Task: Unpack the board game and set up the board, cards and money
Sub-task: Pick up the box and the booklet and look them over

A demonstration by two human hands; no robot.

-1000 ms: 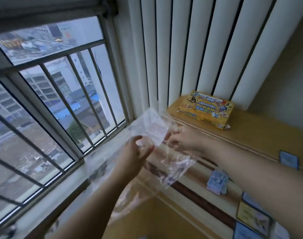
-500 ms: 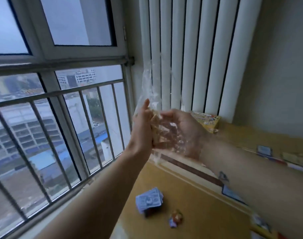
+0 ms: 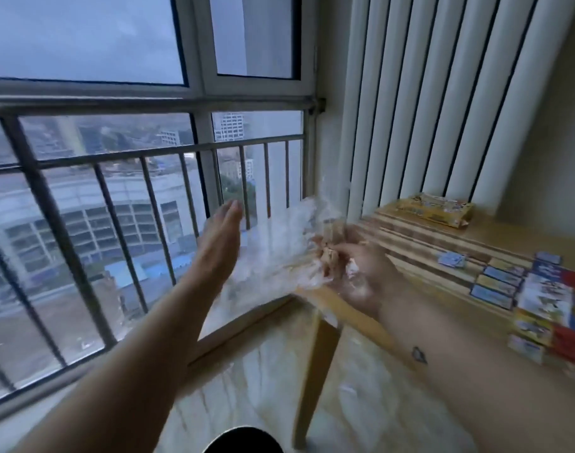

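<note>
**Desk:** Parted since half a second ago, are they?

**Photographer:** Yes. The left hand, fingers straight and released, stands at the left end of the clear plastic wrap. The right hand curls round its bunched right end.

**Desk:** Any readable print?

**Photographer:** None. The yellow game box, beyond the right hand, is too blurred to read. So are the cards, laid in rows to that hand's right.

**Desk:** How does the wrap lie?

**Photographer:** Its long axis runs roughly level, hand to hand, in the air. Blur hides its edges, and I cannot tell whether the left hand touches it.
</note>
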